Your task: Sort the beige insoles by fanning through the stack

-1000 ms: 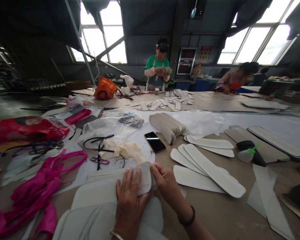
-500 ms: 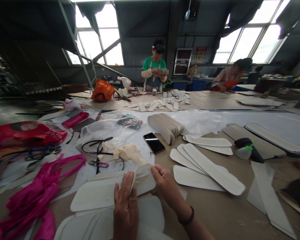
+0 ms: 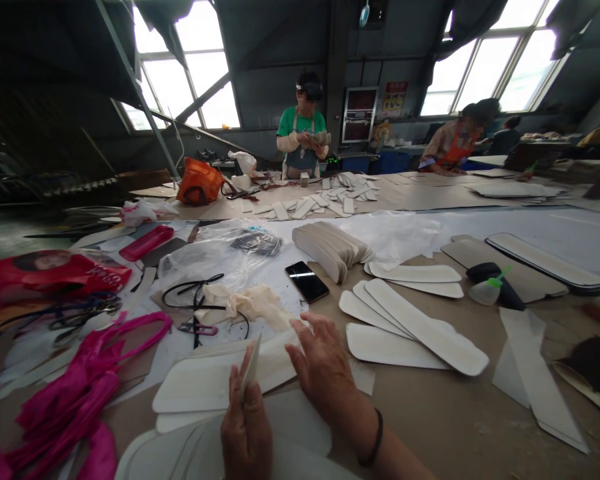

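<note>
My left hand (image 3: 247, 423) is closed on a thin off-white panel (image 3: 253, 365), held nearly edge-on between thumb and fingers. Fingers apart, my right hand (image 3: 325, 373) hovers at or just touches the right end of a pile of long round-cornered off-white panels (image 3: 195, 383); whether it makes contact I cannot tell. Below that pile, more pale flat pieces (image 3: 175, 450) lie partly hidden by my left hand. To the right of my right hand, several similar panels are fanned out (image 3: 425, 327) on brown board.
A phone (image 3: 307, 281) and a curved stack of pieces (image 3: 330, 248) lie beyond my hands. Magenta cloth (image 3: 73, 393), a black cord (image 3: 197, 293) and a red bag (image 3: 55, 277) crowd the left. A small bottle (image 3: 486, 291) stands right. Two co-workers (image 3: 303, 137) work across the table.
My right hand has let go of the panel's far end and opened, shifting slightly. The panel in my left hand has turned more upright. The whole view has tilted slightly down.
</note>
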Demonstrator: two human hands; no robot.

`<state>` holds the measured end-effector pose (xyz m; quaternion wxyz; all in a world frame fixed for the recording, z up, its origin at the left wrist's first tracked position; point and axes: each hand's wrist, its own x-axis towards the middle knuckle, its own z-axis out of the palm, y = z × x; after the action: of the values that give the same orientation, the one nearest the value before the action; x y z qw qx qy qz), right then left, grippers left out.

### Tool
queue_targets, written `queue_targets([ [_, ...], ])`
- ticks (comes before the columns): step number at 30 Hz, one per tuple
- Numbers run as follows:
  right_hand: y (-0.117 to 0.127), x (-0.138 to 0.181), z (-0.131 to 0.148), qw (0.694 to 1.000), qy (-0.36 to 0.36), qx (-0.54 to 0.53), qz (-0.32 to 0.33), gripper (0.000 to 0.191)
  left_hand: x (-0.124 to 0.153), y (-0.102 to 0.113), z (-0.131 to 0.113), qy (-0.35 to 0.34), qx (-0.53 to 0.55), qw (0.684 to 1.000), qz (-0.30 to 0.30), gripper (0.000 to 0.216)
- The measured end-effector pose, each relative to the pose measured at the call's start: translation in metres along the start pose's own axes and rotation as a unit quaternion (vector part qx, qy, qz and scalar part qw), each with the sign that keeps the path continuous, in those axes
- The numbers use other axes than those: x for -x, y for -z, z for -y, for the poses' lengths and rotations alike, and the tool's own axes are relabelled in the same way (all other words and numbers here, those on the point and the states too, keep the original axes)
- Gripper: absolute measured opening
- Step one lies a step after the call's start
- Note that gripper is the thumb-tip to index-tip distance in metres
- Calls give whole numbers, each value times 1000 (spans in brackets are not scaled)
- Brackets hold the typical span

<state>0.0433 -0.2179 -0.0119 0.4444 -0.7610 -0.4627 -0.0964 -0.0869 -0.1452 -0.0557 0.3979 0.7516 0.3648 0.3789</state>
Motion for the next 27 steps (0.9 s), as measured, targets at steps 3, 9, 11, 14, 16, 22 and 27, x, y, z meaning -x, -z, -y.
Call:
queue_targets([
  [3, 2, 0, 13, 990, 85, 56, 93, 25, -2, 1, -3, 17, 7, 1000, 1, 48],
  [9, 5, -6, -2, 990, -39, -102, 87, 18, -2, 1, -6, 46, 26, 999, -11, 54],
  [11, 15, -11, -9, 984, -114, -127, 48, 19, 0, -1, -5, 47, 47, 998, -24, 56],
  [14, 27, -18, -12, 992, -67, -35, 101, 8, 0, -4, -5, 42, 57, 997, -30, 53],
  [16, 26, -21, -9, 982, -3, 47, 183, 14, 0, -5, -7, 26, 52, 998, -27, 50],
  [22, 8, -21, -7, 953, 43, 161, 255, 5, -4, -6, -14, -114, 8, 993, -16, 37],
  [27, 19, -23, -26, 981, -71, 122, 136, 9, -4, -7, -13, -171, -40, 984, -16, 42],
])
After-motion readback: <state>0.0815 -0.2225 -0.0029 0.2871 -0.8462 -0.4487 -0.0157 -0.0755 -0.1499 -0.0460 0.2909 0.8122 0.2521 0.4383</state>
